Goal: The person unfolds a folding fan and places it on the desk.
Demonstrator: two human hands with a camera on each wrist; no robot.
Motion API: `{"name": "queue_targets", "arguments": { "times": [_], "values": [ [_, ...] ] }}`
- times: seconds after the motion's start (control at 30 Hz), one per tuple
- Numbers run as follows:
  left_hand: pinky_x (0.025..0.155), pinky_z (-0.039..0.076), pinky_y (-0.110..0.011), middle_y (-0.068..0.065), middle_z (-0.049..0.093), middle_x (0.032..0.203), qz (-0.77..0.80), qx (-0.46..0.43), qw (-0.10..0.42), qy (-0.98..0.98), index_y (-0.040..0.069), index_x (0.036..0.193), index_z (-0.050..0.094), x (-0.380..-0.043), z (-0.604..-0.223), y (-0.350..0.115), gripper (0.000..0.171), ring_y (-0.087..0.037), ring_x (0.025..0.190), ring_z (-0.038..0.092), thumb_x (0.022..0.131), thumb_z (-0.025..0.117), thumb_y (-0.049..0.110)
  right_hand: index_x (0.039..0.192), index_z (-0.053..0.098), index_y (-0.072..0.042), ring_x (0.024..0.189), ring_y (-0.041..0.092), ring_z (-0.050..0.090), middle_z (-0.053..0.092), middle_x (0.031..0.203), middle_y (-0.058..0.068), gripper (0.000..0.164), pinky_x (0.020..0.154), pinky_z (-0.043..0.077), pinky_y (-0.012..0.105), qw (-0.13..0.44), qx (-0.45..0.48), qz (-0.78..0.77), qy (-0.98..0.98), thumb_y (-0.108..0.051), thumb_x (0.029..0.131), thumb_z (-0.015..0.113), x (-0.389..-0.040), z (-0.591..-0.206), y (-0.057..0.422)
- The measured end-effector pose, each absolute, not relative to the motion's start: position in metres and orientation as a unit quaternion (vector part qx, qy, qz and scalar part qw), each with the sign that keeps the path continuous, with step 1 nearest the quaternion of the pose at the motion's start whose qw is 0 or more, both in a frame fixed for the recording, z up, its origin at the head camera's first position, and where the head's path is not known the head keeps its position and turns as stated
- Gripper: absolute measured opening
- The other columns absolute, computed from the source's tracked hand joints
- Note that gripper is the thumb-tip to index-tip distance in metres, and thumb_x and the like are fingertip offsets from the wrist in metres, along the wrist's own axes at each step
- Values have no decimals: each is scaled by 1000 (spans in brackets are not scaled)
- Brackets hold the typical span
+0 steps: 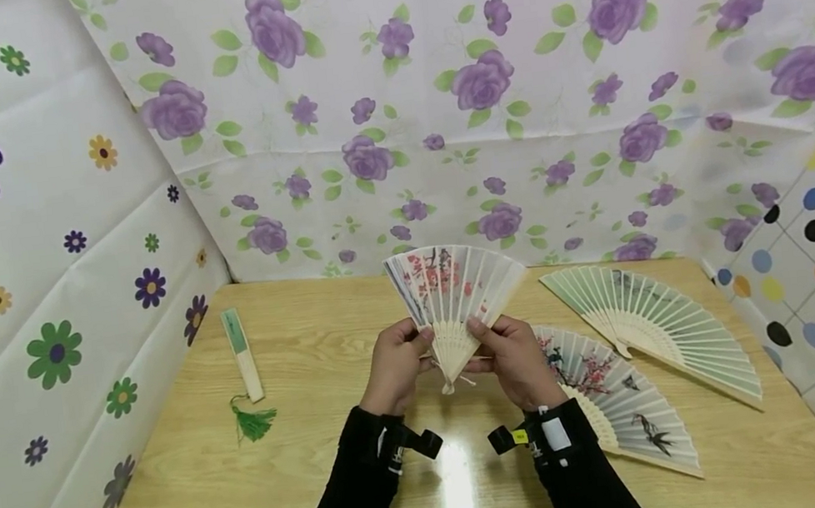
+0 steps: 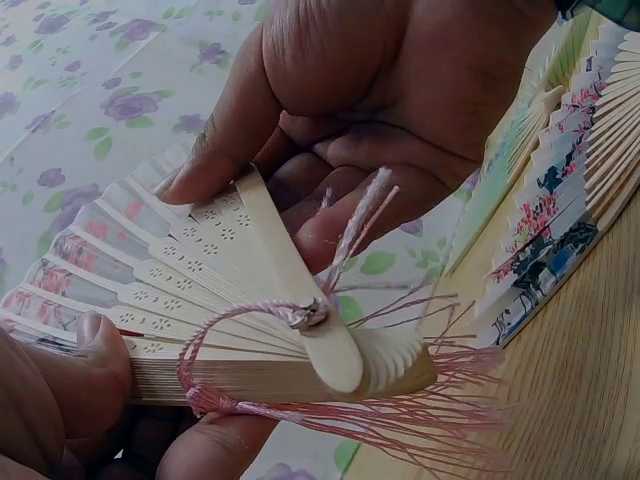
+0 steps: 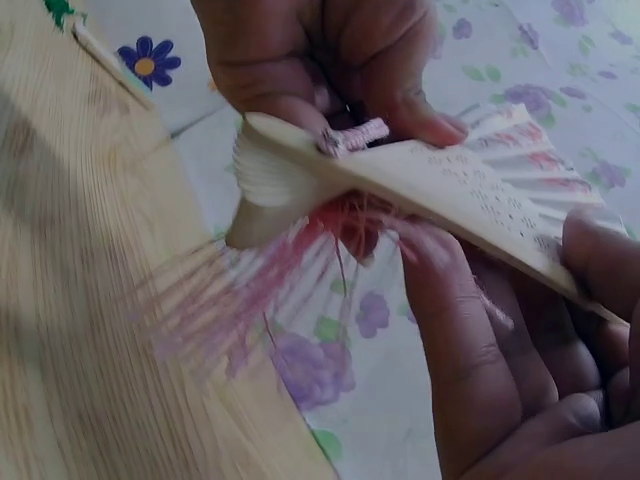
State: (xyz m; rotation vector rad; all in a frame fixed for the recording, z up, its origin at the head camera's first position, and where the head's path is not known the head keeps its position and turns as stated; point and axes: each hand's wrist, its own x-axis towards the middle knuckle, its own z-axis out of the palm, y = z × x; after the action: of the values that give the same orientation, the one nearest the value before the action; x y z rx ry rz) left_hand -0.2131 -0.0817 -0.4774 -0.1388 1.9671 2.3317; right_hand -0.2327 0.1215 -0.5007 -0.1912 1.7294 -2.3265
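Both hands hold a partly spread folding fan above the middle of the table, its pale leaf printed with red blossoms. The left hand grips one side of its ribs, thumb on the near face. On the other side, the right hand pinches the outer rib between thumb and fingers. Pierced flower holes mark the cream ribs in the left wrist view. A pink tassel hangs from a cord loop at the pivot end, which points toward the person. In the right wrist view, the tassel strands fall below the ribs.
A spread white fan with blossoms and birds lies right of the right hand, partly behind its wrist. Beyond it lies a spread green fan. A folded green fan with a green tassel lies left on the wooden table.
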Motion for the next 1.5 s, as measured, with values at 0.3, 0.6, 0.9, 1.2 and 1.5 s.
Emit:
{"name": "queue_targets", "arguments": {
  "times": [0.3, 0.6, 0.9, 1.2, 1.5],
  "values": [
    [74, 67, -21, -7, 68, 106, 773, -49, 23, 632, -12, 139, 71, -217, -478, -81, 28, -13, 91, 71, 117, 59, 0, 128, 77, 0, 93, 15, 86, 85, 102, 2, 28, 89, 74, 33, 110, -74, -805, 578, -22, 121, 61, -234, -503, 123],
    [71, 64, -21, -4, 64, 101, 784, -72, 0, 617, -11, 125, 73, -218, -475, -85, 20, -12, 90, 66, 118, 58, 1, 125, 80, -5, 92, 14, 85, 84, 105, 3, 28, 91, 74, 34, 75, -85, -823, 556, -28, 119, 64, -230, -506, 118],
    [72, 64, -23, -4, 61, 100, 783, -67, 16, 618, -10, 121, 72, -218, -472, -85, 18, -13, 90, 63, 118, 58, 0, 134, 76, -1, 90, 12, 85, 83, 107, 1, 29, 92, 74, 36, 86, -93, -802, 584, -23, 119, 65, -232, -502, 124],
    [70, 64, -21, -2, 59, 97, 794, -67, 0, 604, -10, 115, 71, -218, -473, -86, 17, -11, 87, 63, 117, 60, 2, 126, 80, -6, 93, 13, 85, 83, 106, 2, 23, 89, 74, 33, 53, -63, -828, 555, -20, 119, 64, -228, -502, 117],
    [75, 69, -21, -6, 66, 107, 803, -75, -19, 591, -14, 141, 68, -219, -477, -90, 29, -11, 96, 73, 118, 57, -1, 129, 77, -4, 100, 14, 86, 84, 109, 2, 25, 93, 73, 32, 50, -69, -829, 552, -23, 119, 65, -227, -502, 115]
  ]
}}
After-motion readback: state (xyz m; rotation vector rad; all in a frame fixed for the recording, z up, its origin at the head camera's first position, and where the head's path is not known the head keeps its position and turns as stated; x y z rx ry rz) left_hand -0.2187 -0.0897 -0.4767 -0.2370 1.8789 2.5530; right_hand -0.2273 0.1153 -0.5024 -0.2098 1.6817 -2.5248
